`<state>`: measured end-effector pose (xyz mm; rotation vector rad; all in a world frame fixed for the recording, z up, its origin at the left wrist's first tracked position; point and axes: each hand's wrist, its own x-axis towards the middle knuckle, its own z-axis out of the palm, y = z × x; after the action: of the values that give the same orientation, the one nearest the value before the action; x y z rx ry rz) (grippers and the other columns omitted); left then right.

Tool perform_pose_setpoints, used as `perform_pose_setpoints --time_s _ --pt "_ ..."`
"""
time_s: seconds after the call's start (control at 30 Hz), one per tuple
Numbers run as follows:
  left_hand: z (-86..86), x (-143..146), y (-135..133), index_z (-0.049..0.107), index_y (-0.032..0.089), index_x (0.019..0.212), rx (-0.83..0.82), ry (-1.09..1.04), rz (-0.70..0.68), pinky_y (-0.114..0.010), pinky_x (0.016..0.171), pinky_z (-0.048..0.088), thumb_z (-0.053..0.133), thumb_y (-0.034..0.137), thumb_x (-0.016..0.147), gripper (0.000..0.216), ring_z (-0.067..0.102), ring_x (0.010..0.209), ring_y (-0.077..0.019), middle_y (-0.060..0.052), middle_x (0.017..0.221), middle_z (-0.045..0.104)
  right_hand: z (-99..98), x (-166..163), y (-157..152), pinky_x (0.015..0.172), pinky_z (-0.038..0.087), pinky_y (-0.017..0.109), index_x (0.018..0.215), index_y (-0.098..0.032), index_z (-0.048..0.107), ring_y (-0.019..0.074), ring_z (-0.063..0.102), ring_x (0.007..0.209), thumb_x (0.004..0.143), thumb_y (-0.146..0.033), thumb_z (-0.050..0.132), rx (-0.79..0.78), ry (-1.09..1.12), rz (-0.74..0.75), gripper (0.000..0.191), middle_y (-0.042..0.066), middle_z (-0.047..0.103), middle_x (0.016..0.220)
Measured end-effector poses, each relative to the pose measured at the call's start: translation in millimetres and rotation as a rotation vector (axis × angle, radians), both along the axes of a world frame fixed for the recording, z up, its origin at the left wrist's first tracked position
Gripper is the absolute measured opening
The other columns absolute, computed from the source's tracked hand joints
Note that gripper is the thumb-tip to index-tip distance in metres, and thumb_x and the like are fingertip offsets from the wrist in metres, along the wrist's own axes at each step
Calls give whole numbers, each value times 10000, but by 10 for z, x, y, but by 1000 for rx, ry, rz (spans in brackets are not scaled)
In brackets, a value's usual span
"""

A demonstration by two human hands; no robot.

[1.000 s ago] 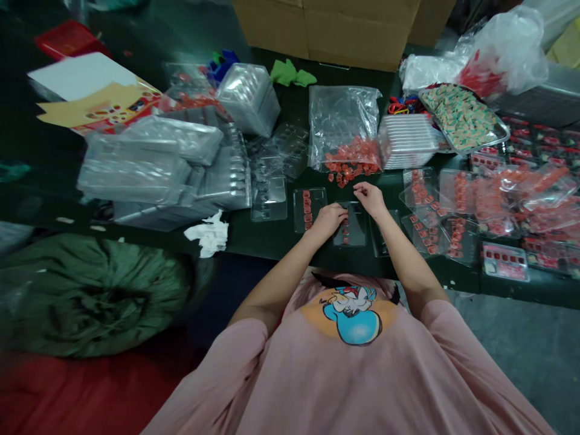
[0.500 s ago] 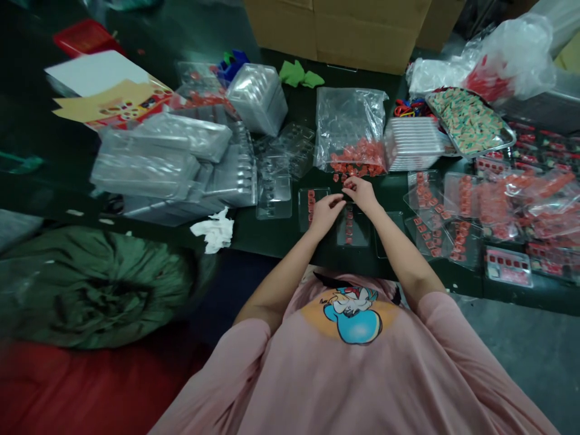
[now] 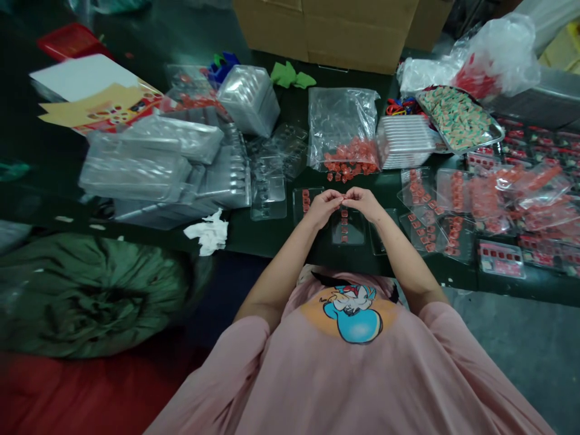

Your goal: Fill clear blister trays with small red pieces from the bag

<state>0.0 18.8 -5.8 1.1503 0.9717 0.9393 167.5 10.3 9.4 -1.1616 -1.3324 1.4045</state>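
My left hand [image 3: 325, 206] and my right hand [image 3: 362, 202] meet at the fingertips, both closed in a pinch on a small red plastic piece [image 3: 343, 199], mostly hidden by the fingers. Just below them lies a clear plastic blister tray [image 3: 356, 235] with a column of red pieces [image 3: 344, 226] in its slots. Another clear tray [image 3: 297, 208] with red pieces is partly behind my left hand. A further clear tray [image 3: 379, 243] lies under my right wrist. Loose red pieces [image 3: 351, 158] spill from the mouth of a clear bag [image 3: 342, 115] beyond my hands.
Stacked clear blister packs [image 3: 145, 163] fill the left side, beside a crumpled white tissue [image 3: 211, 232]. On the right are filled trays [image 3: 454, 232], packed red sets [image 3: 501, 260] and a metal tray [image 3: 457, 118] of small green-and-tan pieces. A cardboard box [image 3: 326, 33] stands at the back.
My right hand has drawn back from the loose red pieces toward me, and its fingertips now meet those of my left hand above the tray. The view has shifted slightly.
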Motion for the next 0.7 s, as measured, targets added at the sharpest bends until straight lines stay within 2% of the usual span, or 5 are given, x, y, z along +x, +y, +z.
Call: perform_pose_setpoints --time_s 0.13,0.27,0.4,0.5,0.7 --pt "38 10 40 666 161 957 126 7 55 -295 833 505 718 352 752 285 642 857 -142 -45 913 692 -20 -17 7 543 360 209 735 -178 589 67 444 561 579 -537 805 -75 63 -45 447 -65 525 620" --pt "143 -11 83 700 173 1097 287 142 -43 -310 874 497 684 241 747 357 645 927 -165 -63 1020 687 -30 -12 36 461 252 192 726 -177 585 44 378 497 556 -583 811 -161 98 -75 495 -77 477 578" --pt "183 -7 139 735 163 1011 414 371 -40 -292 819 500 665 234 761 270 640 882 -165 -66 977 688 -35 20 42 465 281 176 788 -171 632 48 442 530 567 -583 804 -222 102 -97 498 -55 535 616" --pt "121 13 151 736 157 970 435 473 -25 -288 785 496 654 222 774 222 634 830 -164 -58 904 701 -54 80 32 472 301 176 878 -177 660 60 487 565 632 -575 756 -213 62 -134 478 -34 582 661" --pt "-28 32 83 732 181 940 464 688 -109 -293 784 489 646 170 780 182 635 811 -172 -54 892 715 -134 197 -1 507 338 188 927 -179 659 76 514 599 658 -492 733 -142 -39 -205 419 -29 612 697"
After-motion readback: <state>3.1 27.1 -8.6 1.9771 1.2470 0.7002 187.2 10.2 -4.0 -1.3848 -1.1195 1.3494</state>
